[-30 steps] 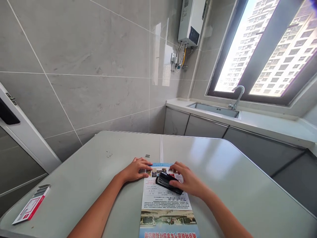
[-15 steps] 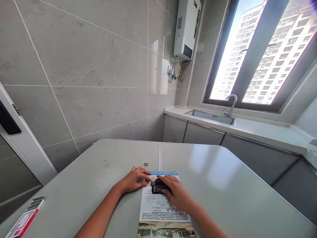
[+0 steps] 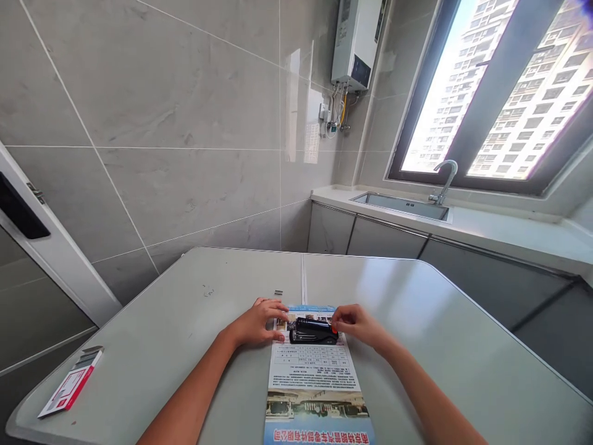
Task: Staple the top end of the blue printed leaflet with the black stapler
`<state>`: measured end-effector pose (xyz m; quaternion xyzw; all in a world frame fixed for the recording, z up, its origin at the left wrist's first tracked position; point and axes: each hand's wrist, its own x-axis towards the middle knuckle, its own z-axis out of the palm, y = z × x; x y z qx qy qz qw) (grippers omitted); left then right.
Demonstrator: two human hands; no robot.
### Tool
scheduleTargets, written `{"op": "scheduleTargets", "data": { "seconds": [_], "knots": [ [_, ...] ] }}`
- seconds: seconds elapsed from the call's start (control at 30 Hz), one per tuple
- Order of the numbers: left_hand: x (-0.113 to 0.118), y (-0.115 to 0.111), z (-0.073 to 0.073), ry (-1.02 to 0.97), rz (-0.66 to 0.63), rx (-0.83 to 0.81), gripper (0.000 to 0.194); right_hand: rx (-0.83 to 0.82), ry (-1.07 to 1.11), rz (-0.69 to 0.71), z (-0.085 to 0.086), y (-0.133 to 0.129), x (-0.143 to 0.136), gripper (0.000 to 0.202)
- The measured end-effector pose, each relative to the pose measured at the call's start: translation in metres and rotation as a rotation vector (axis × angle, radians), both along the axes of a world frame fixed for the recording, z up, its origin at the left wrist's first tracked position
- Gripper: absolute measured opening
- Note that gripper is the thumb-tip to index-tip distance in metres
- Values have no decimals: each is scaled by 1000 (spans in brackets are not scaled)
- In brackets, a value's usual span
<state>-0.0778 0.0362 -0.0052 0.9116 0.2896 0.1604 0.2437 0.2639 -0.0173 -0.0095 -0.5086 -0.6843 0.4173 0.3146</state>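
Note:
A printed leaflet (image 3: pixel 315 371) lies on the table, with a black stapler (image 3: pixel 313 331) resting across its upper part. My left hand (image 3: pixel 260 321) rests at the leaflet's upper left edge, thumb and fingers apart, just left of the stapler. At the stapler's right end is my right hand (image 3: pixel 356 324), its fingers pinched together by a small orange-red part. Whether the fingertips grip that part cannot be made out. Beyond the leaflet lie small staple strips (image 3: pixel 278 292).
The pale table (image 3: pixel 222 383) has a red and white package (image 3: pixel 71 383) at its left side. Behind it stand a counter (image 3: pixel 500 232) with a sink (image 3: pixel 403 206) and faucet (image 3: pixel 445 179), and a wall-mounted heater (image 3: pixel 356 43). A door (image 3: pixel 60 247) is at left.
My right hand has moved off the stapler's top to its right end, and its fingers have drawn together. More of the stapler now shows. The camera view has shifted slightly downward.

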Motion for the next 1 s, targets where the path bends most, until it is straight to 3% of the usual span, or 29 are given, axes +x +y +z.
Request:
{"op": "scheduleTargets", "data": {
  "seconds": [0.1, 0.27, 0.4, 0.6, 0.83, 1.0],
  "knots": [
    [13, -6, -1, -29, -27, 6, 44, 35, 31, 28, 3, -1, 3, 31],
    [26, -9, -8, -51, 5, -87, 34, 90, -97, 136, 19, -9, 12, 47],
    [26, -8, -10, -76, 39, -214, 31, 128, -171, 225, 26, -13, 15, 46],
    [27, -6, -15, -140, 55, -358, 31, 161, -205, 169, 27, -14, 13, 49],
    [28, -1, -19, -151, 64, -393, 34, 90, -272, 233, 23, -13, 16, 44],
    [28, -1, -21, -154, 63, -382, 36, 70, -352, 154, 19, -13, 12, 41]
  ]
}}
